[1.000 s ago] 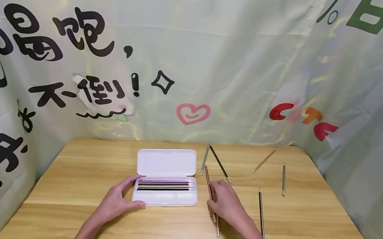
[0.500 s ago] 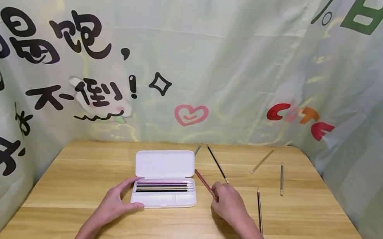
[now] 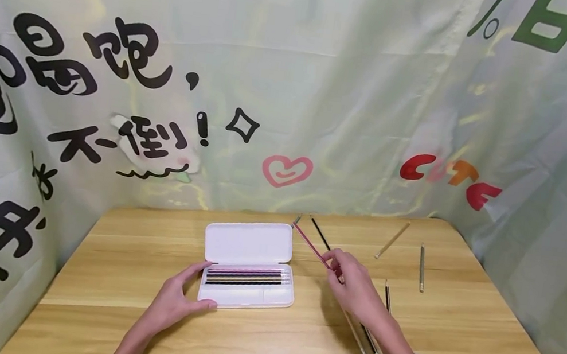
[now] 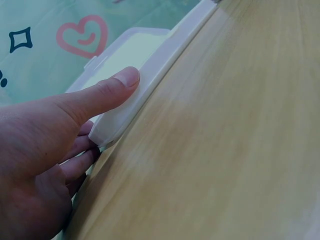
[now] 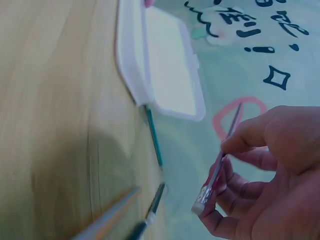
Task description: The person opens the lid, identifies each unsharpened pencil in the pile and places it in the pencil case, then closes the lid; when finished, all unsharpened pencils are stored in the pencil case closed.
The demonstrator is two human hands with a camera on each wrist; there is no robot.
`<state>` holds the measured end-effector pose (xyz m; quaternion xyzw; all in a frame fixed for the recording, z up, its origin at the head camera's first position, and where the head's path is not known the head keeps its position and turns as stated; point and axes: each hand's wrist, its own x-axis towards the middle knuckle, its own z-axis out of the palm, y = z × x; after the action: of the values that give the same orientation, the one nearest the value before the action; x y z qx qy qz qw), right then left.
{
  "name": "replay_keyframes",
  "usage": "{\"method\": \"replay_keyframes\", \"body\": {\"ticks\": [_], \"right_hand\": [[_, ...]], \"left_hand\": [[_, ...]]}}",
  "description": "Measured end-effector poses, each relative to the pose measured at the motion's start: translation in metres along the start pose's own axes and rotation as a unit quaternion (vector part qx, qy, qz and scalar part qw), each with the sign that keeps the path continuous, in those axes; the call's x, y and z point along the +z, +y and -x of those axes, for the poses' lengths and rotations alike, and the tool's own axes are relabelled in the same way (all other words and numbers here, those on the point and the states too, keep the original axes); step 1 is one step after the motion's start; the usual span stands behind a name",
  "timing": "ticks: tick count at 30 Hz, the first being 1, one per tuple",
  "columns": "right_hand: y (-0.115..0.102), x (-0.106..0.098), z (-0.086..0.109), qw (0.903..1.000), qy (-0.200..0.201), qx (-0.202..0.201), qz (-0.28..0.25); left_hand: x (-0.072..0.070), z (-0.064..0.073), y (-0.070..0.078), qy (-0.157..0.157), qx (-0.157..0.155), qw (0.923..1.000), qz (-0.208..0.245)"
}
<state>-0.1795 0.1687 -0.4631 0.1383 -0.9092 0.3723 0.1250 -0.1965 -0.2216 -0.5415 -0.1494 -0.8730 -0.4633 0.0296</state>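
A white pencil case (image 3: 277,303) lies with its lid up on the wooden table, several pencils (image 3: 244,277) side by side in its rear compartment. My left hand (image 3: 175,295) holds the case's left end; in the left wrist view the thumb (image 4: 107,95) lies on its front edge and the fingers curl at the end. My right hand (image 3: 355,285) pinches a reddish pencil (image 3: 309,244) between thumb and fingers, above the table and right of the case. In the right wrist view its white eraser (image 5: 199,206) points down, its thin end up.
Loose pencils lie right of the case: a black pencil (image 3: 320,233) and a mostly hidden green pencil (image 5: 154,135) behind, a yellowish pencil (image 3: 392,241) and a grey pencil (image 3: 421,267) farther right. A pale pencil (image 3: 356,336) and a dark pencil (image 3: 388,296) lie by my right forearm.
My right hand has raised the reddish pencil off the table and moved slightly back and right. The pencil now points up-left. My left hand stays on the case.
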Motion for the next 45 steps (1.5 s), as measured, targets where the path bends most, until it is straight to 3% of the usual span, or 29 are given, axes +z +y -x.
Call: {"method": "replay_keyframes", "body": {"ticks": [5, 13, 21, 29, 39, 45], "right_hand": [[-0.006, 0.014, -0.008, 0.9986, -0.008, -0.048, -0.021], [-0.021, 0.045, -0.022, 0.9981, 0.006, -0.05, -0.037], [-0.033, 0.076, -0.029, 0.9951, -0.051, -0.078, 0.032], [-0.036, 0.101, -0.033, 0.9929, -0.078, -0.085, 0.027], [-0.038, 0.1, -0.04, 0.995, -0.051, -0.083, 0.022], [-0.033, 0.083, -0.047, 0.9977, 0.013, -0.042, -0.051]], "left_hand": [[0.001, -0.002, 0.001, -0.001, -0.001, 1.0, -0.001], [0.005, -0.003, -0.001, -0.006, 0.002, 0.9999, 0.013], [0.007, -0.001, -0.003, -0.003, -0.002, 1.0, 0.005], [0.008, -0.002, -0.001, -0.007, -0.01, 0.9999, -0.001], [0.004, -0.003, 0.002, -0.008, -0.005, 1.0, 0.001], [0.001, -0.001, -0.001, -0.006, -0.002, 1.0, -0.002]]}}
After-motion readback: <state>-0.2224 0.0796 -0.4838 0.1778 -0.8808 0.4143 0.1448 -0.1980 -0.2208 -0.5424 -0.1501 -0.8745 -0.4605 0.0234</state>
